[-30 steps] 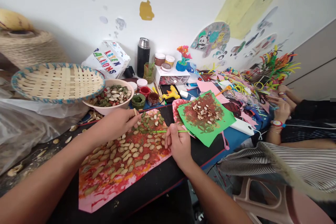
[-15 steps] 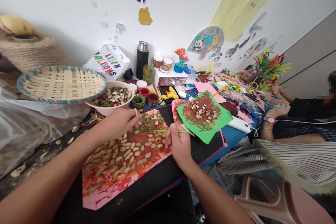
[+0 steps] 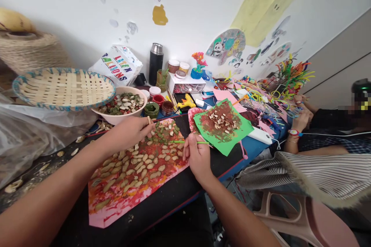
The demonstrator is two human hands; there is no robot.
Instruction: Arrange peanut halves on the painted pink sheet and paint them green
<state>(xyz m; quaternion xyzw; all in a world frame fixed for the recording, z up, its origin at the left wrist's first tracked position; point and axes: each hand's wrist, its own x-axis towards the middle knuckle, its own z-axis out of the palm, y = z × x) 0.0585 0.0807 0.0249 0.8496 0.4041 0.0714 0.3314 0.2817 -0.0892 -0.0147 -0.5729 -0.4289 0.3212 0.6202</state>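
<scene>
My right hand [image 3: 198,158] is closed round a thin green paintbrush [image 3: 179,141], which lies nearly level, pointing left over a pink sheet [image 3: 100,219]. Red, orange and green paint covers much of that sheet, and many peanuts [image 3: 140,164] in their shells are spread across it. At its upper edge, my left hand [image 3: 138,130] pinches with fingers together; a small tan piece shows at the fingertips, its kind unclear. Green-painted shell pieces [image 3: 164,136] lie just right of those fingers. Behind the left hand stands a pink bowl [image 3: 117,119] of painted shells.
Open jars of green [image 3: 151,110], red [image 3: 158,99] and brown paint [image 3: 167,108] stand behind the sheet. A yellow glue gun [image 3: 187,101] lies beyond. Right is a green sheet [image 3: 245,129] with shells. A woven basket [image 3: 63,88] is at left. Another person's arm [image 3: 298,123] rests at far right.
The view has shifted slightly, so everything sits a little higher and further left. Both hands keep nearly the same places and grips, and the peanuts look unmoved.
</scene>
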